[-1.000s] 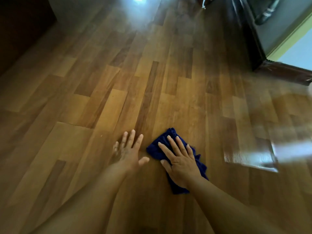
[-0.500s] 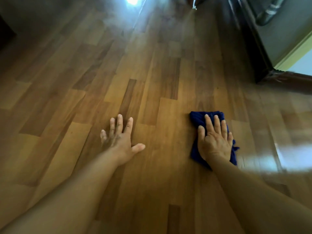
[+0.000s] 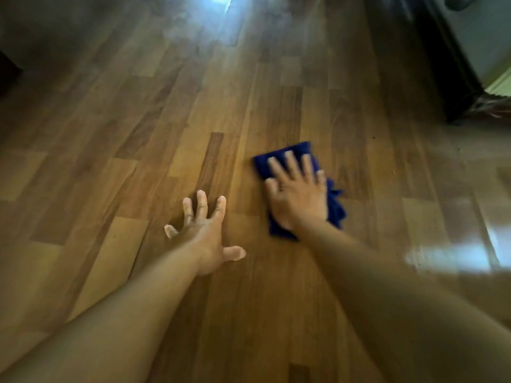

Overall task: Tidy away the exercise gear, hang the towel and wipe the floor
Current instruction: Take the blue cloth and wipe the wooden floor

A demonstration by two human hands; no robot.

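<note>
**Cloth flat on floor, right hand on top**

Blue cloth (image 3: 300, 189) lies bunched on the wood floor (image 3: 138, 134), right of centre. Right hand (image 3: 298, 197) presses it, fingers straight and spread (no curl round it). Left hand (image 3: 206, 234) flat on bare floor beside it, 5 fingers splayed, holding nothing. Dark furniture base (image 3: 442, 64) far right.

You see a dim, warm picture. Strong white glare shines on the wooden floor (image 3: 249, 272) at the top centre, with another bright reflection at the right edge. The edges look blurred and stretched.
</note>
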